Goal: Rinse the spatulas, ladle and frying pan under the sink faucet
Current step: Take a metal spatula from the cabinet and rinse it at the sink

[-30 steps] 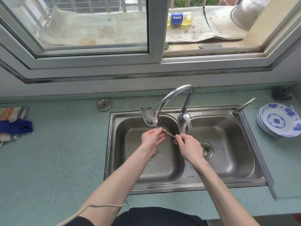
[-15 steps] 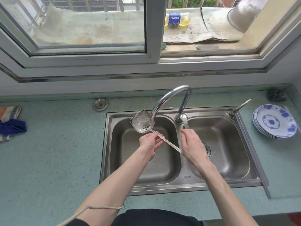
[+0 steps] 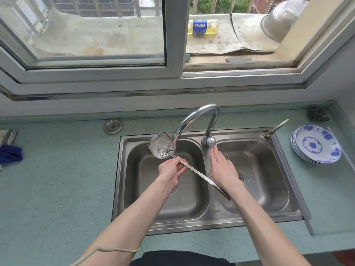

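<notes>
Bare forearms, dark top (image 3: 180, 259), beige cord (image 3: 115, 250)

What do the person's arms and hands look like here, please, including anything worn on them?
Both forearms are bare, with no sleeves in view. The left hand and right hand wear no gloves, and no rings or watch show. A thin beige cord crosses the left forearm near the elbow. A dark garment shows at the bottom edge.

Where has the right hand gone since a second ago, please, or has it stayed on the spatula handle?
Yes, it moved. The right hand has left the spatula handle and reached up toward the faucet base, fingers straight.
</notes>
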The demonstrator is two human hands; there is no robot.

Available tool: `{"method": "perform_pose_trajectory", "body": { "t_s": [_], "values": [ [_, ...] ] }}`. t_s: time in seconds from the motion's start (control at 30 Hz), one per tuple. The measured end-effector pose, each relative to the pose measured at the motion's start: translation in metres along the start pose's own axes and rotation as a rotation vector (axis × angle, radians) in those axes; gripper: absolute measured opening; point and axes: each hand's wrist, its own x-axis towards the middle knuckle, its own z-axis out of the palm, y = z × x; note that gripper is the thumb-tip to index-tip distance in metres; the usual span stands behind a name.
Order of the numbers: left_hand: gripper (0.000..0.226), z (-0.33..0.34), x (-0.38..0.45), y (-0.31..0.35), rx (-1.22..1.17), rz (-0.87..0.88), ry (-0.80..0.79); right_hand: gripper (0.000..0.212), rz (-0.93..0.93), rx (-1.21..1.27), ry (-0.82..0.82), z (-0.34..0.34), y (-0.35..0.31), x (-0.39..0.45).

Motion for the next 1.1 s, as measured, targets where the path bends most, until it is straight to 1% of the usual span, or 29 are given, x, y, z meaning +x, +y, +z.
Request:
{"method": "perform_pose_trajectory", "body": {
  "t_s": [0.1,0.17,0.23,0.3,0.33,0.4,0.47,0.53,0.63,0.73,0.8,0.93,1.0,1.1],
  "values": [
    [0.005,0.0,-0.001,0.0,-0.005,0.009,0.008,0.079,-0.022,0.022,-0.016,0.001,0.004,-0.001],
    [0.004,-0.001,-0.003,0.002,-0.008,0.023,0.013,0.072,-0.05,0.071,-0.019,-0.001,0.01,0.001],
    [0.005,-0.002,-0.002,0.002,-0.014,0.044,0.02,0.062,-0.079,0.167,0.03,-0.006,0.016,0.004],
    [0.006,-0.003,-0.003,0.002,-0.01,0.067,0.026,0.051,-0.07,0.323,0.136,-0.011,0.018,-0.001],
    [0.005,-0.003,-0.003,0.003,-0.006,0.082,0.031,0.048,-0.056,0.434,0.163,-0.013,0.015,-0.008],
    [0.003,-0.004,-0.003,0.003,0.002,0.115,0.054,0.038,-0.044,0.695,0.128,-0.016,0.005,-0.029],
    [0.003,-0.006,-0.005,0.003,0.019,0.15,0.086,0.026,-0.033,0.917,0.028,-0.015,-0.008,-0.05],
    [0.002,-0.01,-0.008,0.004,0.053,0.194,0.122,0.027,-0.072,0.919,0.003,-0.009,-0.02,-0.065],
    [0.009,-0.017,-0.013,0.007,0.098,0.237,0.151,0.023,-0.13,0.844,0.076,0.011,-0.034,-0.073],
    [0.008,-0.024,-0.019,0.01,0.121,0.262,0.149,0.02,-0.161,0.962,0.098,0.025,-0.043,-0.077],
    [0.008,-0.031,-0.021,0.01,0.15,0.283,0.146,0.022,-0.156,1.097,0.046,0.028,-0.047,-0.081],
    [0.02,-0.045,-0.019,0.005,0.26,0.323,0.176,0.034,-0.062,1.304,-0.13,0.031,-0.053,-0.088],
    [0.021,-0.049,-0.02,0.002,0.281,0.338,0.193,0.036,-0.039,1.334,-0.187,0.037,-0.055,-0.09],
    [0.021,-0.053,-0.024,0.001,0.292,0.353,0.205,0.038,-0.026,1.339,-0.215,0.039,-0.057,-0.095]
  ]
}}
